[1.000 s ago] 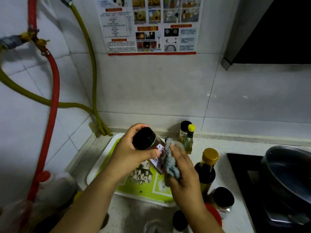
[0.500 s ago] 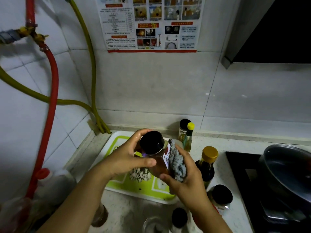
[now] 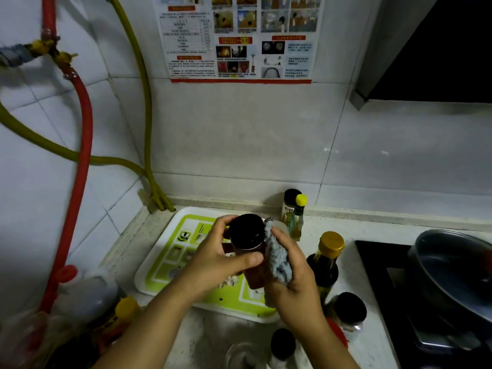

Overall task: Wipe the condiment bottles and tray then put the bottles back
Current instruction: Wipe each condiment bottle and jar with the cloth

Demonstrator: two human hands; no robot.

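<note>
Above the green and white tray (image 3: 165, 251), my left hand (image 3: 215, 265) grips a black-capped condiment bottle (image 3: 247, 233) with reddish-brown contents. My right hand (image 3: 295, 283) holds a grey cloth (image 3: 278, 258) pressed against the bottle's right side. The bottle's lower body is mostly hidden by both hands. On the counter to the right stand a gold-capped dark bottle (image 3: 326, 262), a small yellow-capped bottle (image 3: 297, 219), a black-capped spice jar (image 3: 288, 206) by the wall and a black-lidded jar (image 3: 348, 311).
A dark stove top (image 3: 386, 275) with a metal pan (image 3: 452, 267) fills the right. Red hose (image 3: 80, 166) and yellow hose (image 3: 145, 123) run down the left wall. Containers (image 3: 93, 296) crowd the front left; a black-capped bottle (image 3: 282, 342) and a glass (image 3: 243, 355) stand near my arms.
The bottle has been turned more upright in my left hand, its cap now facing up. My right hand with the cloth has shifted along the bottle's right side.
</note>
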